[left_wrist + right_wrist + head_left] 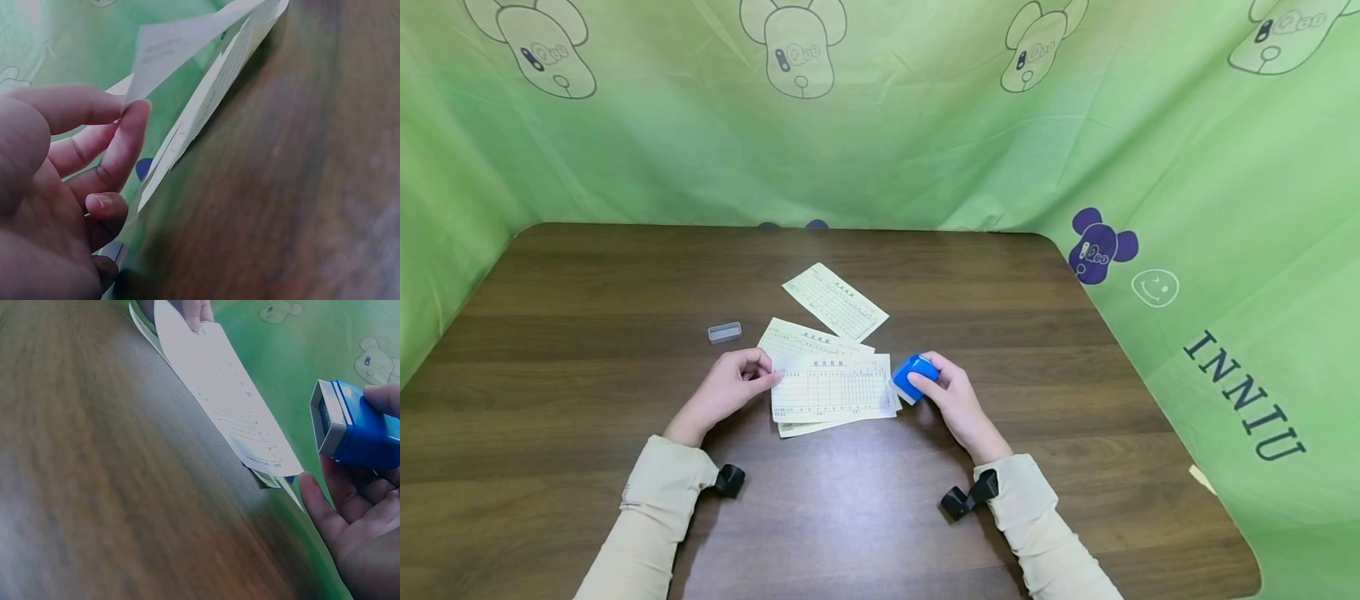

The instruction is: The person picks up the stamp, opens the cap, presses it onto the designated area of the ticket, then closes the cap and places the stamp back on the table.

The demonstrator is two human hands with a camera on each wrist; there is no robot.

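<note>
A printed paper form (831,390) with a ruled grid is pinched at its left edge between the thumb and finger of my left hand (739,382). In the left wrist view that sheet (178,47) is lifted and bends above other forms (206,94). My right hand (955,396) grips a blue stamp (916,377) just beside the form's right edge. Its white-rimmed face (325,419) points toward the paper in the right wrist view, and the stamp is held up off the table there. More forms (808,337) lie under and behind the lifted sheet.
Farther back on the brown wooden table (587,400) lies a separate form (835,300), set at an angle. A small clear rectangular cap (725,332) sits behind my left hand. Green printed cloth (880,150) hangs around the back and right sides.
</note>
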